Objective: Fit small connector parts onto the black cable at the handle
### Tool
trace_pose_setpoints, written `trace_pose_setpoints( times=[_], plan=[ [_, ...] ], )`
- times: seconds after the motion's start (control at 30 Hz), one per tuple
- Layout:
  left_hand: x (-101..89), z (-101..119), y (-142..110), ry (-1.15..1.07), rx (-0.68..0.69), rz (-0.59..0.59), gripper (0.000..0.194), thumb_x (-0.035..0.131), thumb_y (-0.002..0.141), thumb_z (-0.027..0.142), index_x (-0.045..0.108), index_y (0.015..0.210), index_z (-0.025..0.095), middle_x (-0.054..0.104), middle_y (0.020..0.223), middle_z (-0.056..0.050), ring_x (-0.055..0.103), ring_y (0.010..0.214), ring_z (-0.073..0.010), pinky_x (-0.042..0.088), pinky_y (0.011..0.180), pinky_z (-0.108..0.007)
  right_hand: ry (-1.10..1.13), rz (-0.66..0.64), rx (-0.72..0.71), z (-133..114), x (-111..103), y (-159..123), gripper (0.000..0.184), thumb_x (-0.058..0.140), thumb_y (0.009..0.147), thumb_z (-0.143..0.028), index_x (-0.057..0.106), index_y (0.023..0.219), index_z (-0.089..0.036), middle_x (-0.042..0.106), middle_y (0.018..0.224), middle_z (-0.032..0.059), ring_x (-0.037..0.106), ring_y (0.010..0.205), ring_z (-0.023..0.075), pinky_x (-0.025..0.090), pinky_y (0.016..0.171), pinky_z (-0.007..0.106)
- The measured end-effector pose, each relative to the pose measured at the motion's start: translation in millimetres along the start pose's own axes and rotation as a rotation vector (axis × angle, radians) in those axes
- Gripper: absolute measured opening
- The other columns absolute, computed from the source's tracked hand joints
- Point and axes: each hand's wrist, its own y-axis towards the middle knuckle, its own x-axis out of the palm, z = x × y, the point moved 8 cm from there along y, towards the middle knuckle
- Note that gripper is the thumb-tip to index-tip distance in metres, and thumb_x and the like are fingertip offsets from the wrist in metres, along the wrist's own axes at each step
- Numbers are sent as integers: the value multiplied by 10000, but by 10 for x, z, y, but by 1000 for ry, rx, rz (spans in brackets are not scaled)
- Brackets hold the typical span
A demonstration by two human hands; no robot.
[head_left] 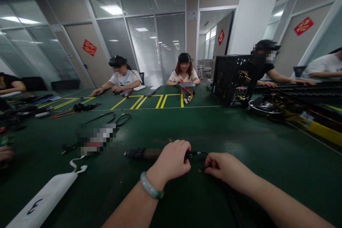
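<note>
A perforated black case on the green table — a white block lower left.

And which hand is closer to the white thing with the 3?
Left. The left hand is to the right of the white thing, on the dark tool; the right hand is farther right, past the left one.

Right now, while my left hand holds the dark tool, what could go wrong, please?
The cord runs from the end of the dark tool towards your right hand, so it might be strained if your hands move apart. A tiny gold-coloured piece lies on the table close to that hand and could be brushed away.
</note>
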Motion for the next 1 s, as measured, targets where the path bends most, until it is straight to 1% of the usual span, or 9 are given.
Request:
trace_pose_setpoints(
  times=[0.17,0.37,0.5,0.6,0.67,0.73,0.8,0.9,1.0],
  plan=[
    [52,-19,27,-61,-3,24,211,601,792,212,526,989,224,565,976,-8,535,883,-178,435,779,-303,-49,-4,38,-12,-107,-25,53,652,812,-282,682,852,-265,655,689,-38,580,589,135,321,471,206],
    [88,143,47,-58,61,45,175,617,802,226,520,948,227,573,946,4,530,871,-183,428,751,-310,-156,-6,47,90,-258,-72,31,661,793,-258,678,818,-265,651,675,-30,574,589,152,287,465,220],
    [101,186,72,-17,70,78,136,603,832,261,519,931,221,580,918,-1,540,853,-188,428,750,-320,14,28,27,33,-210,-58,54,623,836,-303,656,838,-261,661,721,-32,594,623,149,342,494,217],
    [103,165,98,28,49,98,118,587,852,277,521,928,214,582,903,-6,550,856,-190,433,740,-317,214,140,9,-26,-183,10,107,567,882,-335,622,894,-243,665,780,-24,617,697,149,422,572,218],
    [103,145,116,50,28,106,111,577,863,285,526,926,208,586,907,-15,557,861,-193,439,734,-316,246,262,2,-27,-208,57,126,548,894,-343,607,914,-233,667,823,-13,622,747,156,445,624,230],
    [95,139,128,57,24,121,101,574,865,281,531,917,205,592,917,-18,560,864,-193,441,730,-316,235,327,-3,-9,-208,97,134,546,893,-345,606,924,-228,668,852,-3,624,768,164,451,641,240],
    [85,140,129,44,37,139,85,575,861,268,533,900,205,596,913,-15,558,856,-191,439,715,-309,230,287,-20,0,-151,135,130,553,887,-339,613,924,-230,670,852,-4,628,760,164,452,632,239],
    [86,145,110,11,73,148,83,593,839,253,533,874,207,596,887,-2,552,828,-185,434,704,-304,217,160,-35,-2,-39,139,101,568,876,-317,623,899,-236,672,802,-20,628,712,154,441,597,227],
    [92,158,85,-12,109,139,84,599,833,253,533,862,211,593,861,11,551,809,-177,432,723,-308,172,127,-12,17,-19,92,86,572,869,-305,627,879,-239,671,771,-24,622,680,148,421,562,216]
  ],
)
